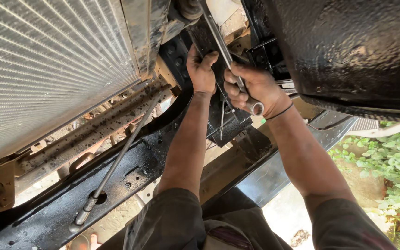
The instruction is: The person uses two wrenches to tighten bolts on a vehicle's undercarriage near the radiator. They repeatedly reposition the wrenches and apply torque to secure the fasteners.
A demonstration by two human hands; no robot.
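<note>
I am looking up at the underside of a vehicle. My right hand (251, 88) is closed around a long steel ring spanner (225, 53) that runs up and left toward a fitting near the top edge; its ring end sticks out below my fist. My left hand (202, 69) presses against a black metal bracket (209, 39) beside the spanner, fingers curled on its edge. A thin black band circles my right wrist. Both forearms reach up from dark sleeves at the bottom.
A finned radiator (47, 60) fills the upper left. A black frame crossmember (130, 171) with holes runs diagonally, with a thin steel rod (121, 155) across it. A black painted body panel (353, 51) is at upper right. Green plants (390, 162) show at right.
</note>
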